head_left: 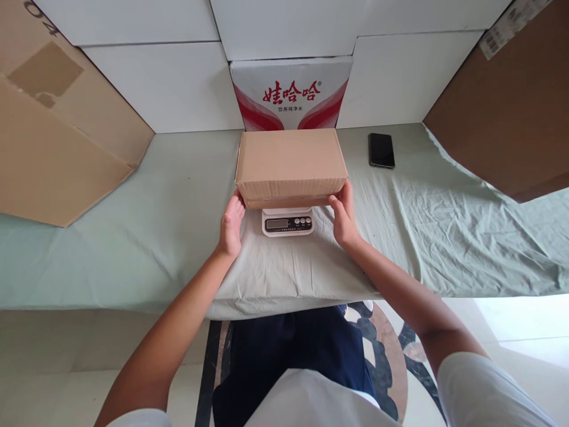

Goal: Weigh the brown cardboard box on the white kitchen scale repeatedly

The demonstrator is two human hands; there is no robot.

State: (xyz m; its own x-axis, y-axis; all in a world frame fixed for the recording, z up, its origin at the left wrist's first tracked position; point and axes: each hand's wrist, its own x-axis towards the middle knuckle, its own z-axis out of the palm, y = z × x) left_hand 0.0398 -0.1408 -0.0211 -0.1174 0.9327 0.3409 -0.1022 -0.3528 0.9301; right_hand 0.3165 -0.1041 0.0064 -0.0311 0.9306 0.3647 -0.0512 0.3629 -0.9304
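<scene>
A closed brown cardboard box [291, 160] is above a small white digital scale [288, 224], covering most of it. Whether the box rests on the scale or is held just over it, I cannot tell. Only the scale's front edge shows, with a grey display and several round buttons; no digits are readable. My left hand [232, 224] grips the box's near left corner, its fingers partly hidden beneath. At the near right corner, my right hand [344, 214] has its thumb on the front face and its fingers along the side.
A black phone [381, 150] lies on the pale green cloth [178, 237] to the right. Behind the box stands a white carton with red print [291, 89]. Large cardboard panels rise at the left [66, 130] and right [511, 112], before a white wall [164, 89].
</scene>
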